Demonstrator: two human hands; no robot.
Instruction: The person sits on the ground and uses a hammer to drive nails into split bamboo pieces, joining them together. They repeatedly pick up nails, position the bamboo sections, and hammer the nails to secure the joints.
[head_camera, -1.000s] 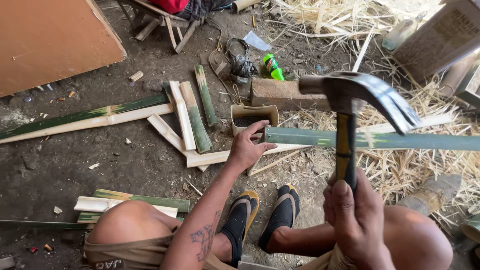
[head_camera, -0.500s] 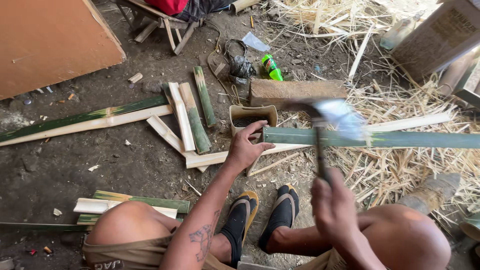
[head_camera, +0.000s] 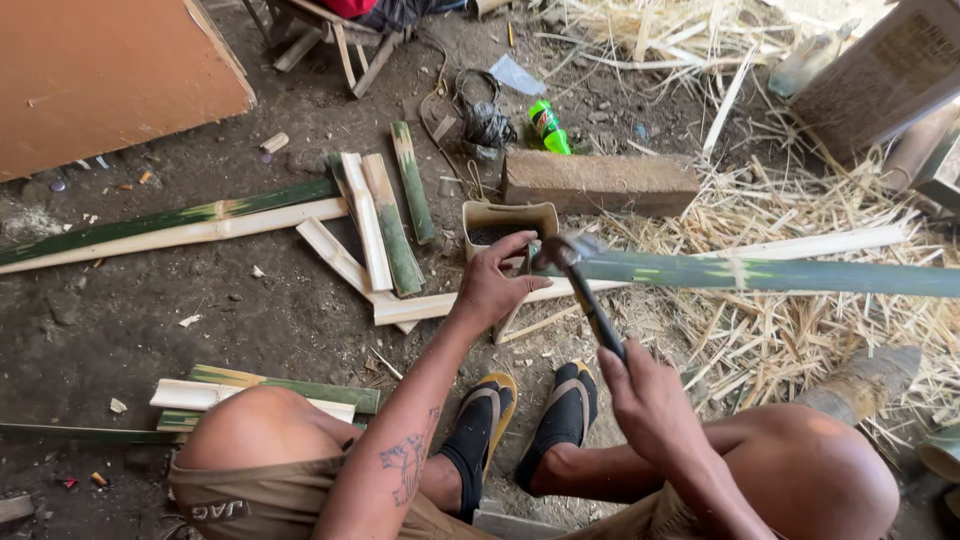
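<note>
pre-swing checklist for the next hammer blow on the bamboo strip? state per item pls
1. Right hand grips hammer handle: ok.
2. Hammer head on the near end of the bamboo strip: ok, though blurred.
3. Left hand steadies that end: ok.
4. Left fingertips clear of the head: not ok, they sit right beside it.
5. Feet clear of the strip: ok, nearer the body.
6. Nail or wedge at the strike point: cannot tell, hidden by hand and blur.
</note>
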